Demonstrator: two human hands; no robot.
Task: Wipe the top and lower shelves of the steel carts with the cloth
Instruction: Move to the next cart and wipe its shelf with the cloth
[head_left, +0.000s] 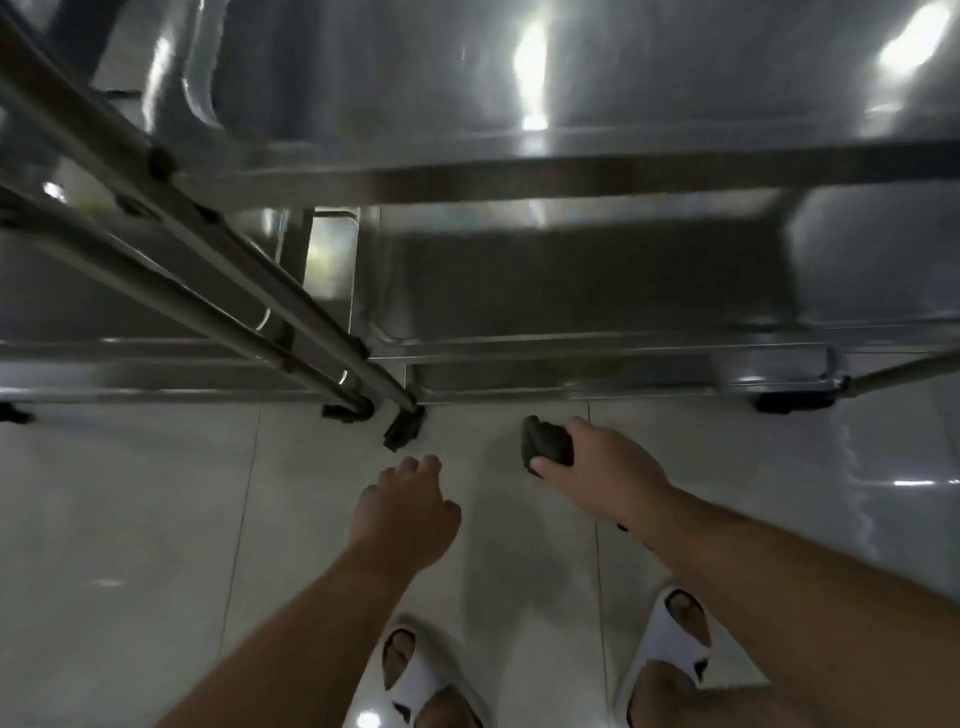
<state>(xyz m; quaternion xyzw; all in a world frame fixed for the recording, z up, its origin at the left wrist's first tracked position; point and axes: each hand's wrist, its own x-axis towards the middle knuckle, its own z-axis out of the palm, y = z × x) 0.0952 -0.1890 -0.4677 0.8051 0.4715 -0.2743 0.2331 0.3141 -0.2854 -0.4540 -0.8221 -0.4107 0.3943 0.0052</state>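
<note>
Glossy brushed-steel carts (571, 176), dark matt cloth (546, 446), shiny smooth floor tiles (130, 519).

Pale glossy floor tiles (156, 519) ran under everything; white slide sandals (670, 644) stood on them near the bottom edge.

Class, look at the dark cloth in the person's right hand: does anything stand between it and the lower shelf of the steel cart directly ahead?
Nothing visible does. The right hand grips the cloth above the floor tiles, just short of the lower shelf; only the shelf's raised front rim lies between.
</note>
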